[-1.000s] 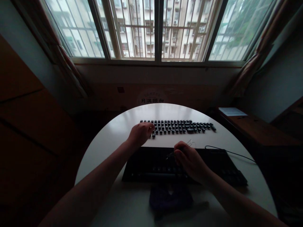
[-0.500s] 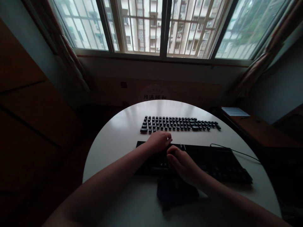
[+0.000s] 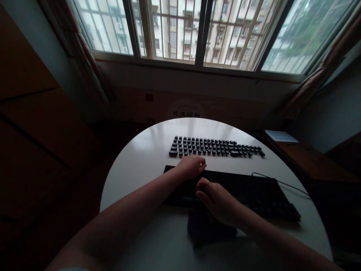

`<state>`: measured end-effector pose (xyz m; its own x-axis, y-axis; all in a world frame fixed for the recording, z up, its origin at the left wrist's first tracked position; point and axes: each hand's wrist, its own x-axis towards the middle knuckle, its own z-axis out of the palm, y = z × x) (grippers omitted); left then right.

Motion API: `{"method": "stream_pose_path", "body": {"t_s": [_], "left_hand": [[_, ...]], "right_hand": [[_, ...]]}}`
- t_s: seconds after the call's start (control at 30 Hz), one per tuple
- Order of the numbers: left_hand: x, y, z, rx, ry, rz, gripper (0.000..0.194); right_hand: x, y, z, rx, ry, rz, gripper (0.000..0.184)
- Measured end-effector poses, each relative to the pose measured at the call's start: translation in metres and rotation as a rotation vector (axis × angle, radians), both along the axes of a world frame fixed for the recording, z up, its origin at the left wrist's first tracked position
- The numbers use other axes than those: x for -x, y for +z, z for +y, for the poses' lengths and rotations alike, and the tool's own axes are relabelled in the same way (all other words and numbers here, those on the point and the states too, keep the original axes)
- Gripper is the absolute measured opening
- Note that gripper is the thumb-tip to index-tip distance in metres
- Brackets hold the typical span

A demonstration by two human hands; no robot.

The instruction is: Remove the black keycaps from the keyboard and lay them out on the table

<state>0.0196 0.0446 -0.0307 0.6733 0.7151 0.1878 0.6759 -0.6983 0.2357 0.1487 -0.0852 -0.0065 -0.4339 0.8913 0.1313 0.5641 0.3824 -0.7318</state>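
Observation:
A black keyboard [image 3: 239, 190] lies across the white round table, and both hands are over its left half. My left hand [image 3: 191, 166] is closed in a pinch above the keyboard's back edge; what its fingers hold, if anything, is hidden. My right hand [image 3: 216, 195] is closed just in front and to the right, its fingers curled round a small tool. Thin wires [image 3: 213, 181] of that tool show above the knuckles, like those of a wire keycap puller. Beyond the keyboard, loose black keycaps [image 3: 208, 146] stand in rows.
A dark, flat-looking item [image 3: 210, 229] lies in front of the keyboard, too dim to name. The keyboard's cable [image 3: 293, 186] runs off over the right edge of the white table [image 3: 126, 169]. A brown side table [image 3: 316, 154] with a paper [image 3: 281, 136] stands to the right.
My right hand has shifted slightly left and down, away from the left hand, and the wires have tilted. My left hand stays nearly in place. The whole view has turned a little.

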Motion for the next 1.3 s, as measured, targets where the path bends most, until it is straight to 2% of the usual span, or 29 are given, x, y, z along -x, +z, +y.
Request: {"method": "stream_pose_path", "body": {"t_s": [0.17, 0.27, 0.33, 0.47, 0.53, 0.63, 0.77, 0.87, 0.97, 1.17, 1.3], "left_hand": [[0.000, 0.005, -0.002, 0.001, 0.005, 0.004, 0.021], [0.001, 0.008, -0.004, 0.003, 0.008, 0.008, 0.020], [0.002, 0.010, -0.005, 0.004, 0.007, 0.009, 0.020], [0.002, 0.010, -0.005, 0.004, 0.004, 0.011, 0.021], [0.002, 0.009, -0.004, 0.003, 0.001, 0.014, 0.021], [0.003, 0.012, -0.004, -0.003, -0.016, -0.016, 0.026], [0.007, 0.032, -0.010, 0.024, -0.131, -0.165, 0.038], [0.010, 0.050, -0.019, 0.091, -0.264, -0.268, 0.028], [0.010, 0.058, -0.026, 0.123, -0.382, -0.330, 0.016], [0.007, 0.059, -0.034, 0.135, -0.375, -0.256, 0.005], [0.010, 0.064, -0.034, 0.155, -0.382, -0.152, 0.009]], "right_hand": [[0.003, -0.003, -0.002, -0.074, 0.031, -0.067, 0.006], [0.002, -0.012, -0.002, -0.119, 0.006, 0.028, 0.009], [0.001, -0.019, -0.001, -0.094, -0.039, 0.193, 0.015], [-0.002, -0.026, 0.003, 0.089, -0.218, 0.672, 0.029], [-0.006, -0.025, 0.006, 0.158, -0.265, 0.773, 0.034], [-0.017, -0.022, 0.012, 0.133, -0.262, 0.728, 0.036], [-0.038, -0.020, 0.018, -0.088, -0.297, 0.533, 0.030], [-0.051, -0.017, 0.021, -0.219, -0.336, 0.401, 0.025], [-0.056, -0.012, 0.023, -0.299, -0.345, 0.346, 0.020], [-0.055, -0.003, 0.021, -0.368, -0.248, 0.277, 0.016], [-0.056, -0.001, 0.020, -0.389, -0.197, 0.215, 0.014]]}}
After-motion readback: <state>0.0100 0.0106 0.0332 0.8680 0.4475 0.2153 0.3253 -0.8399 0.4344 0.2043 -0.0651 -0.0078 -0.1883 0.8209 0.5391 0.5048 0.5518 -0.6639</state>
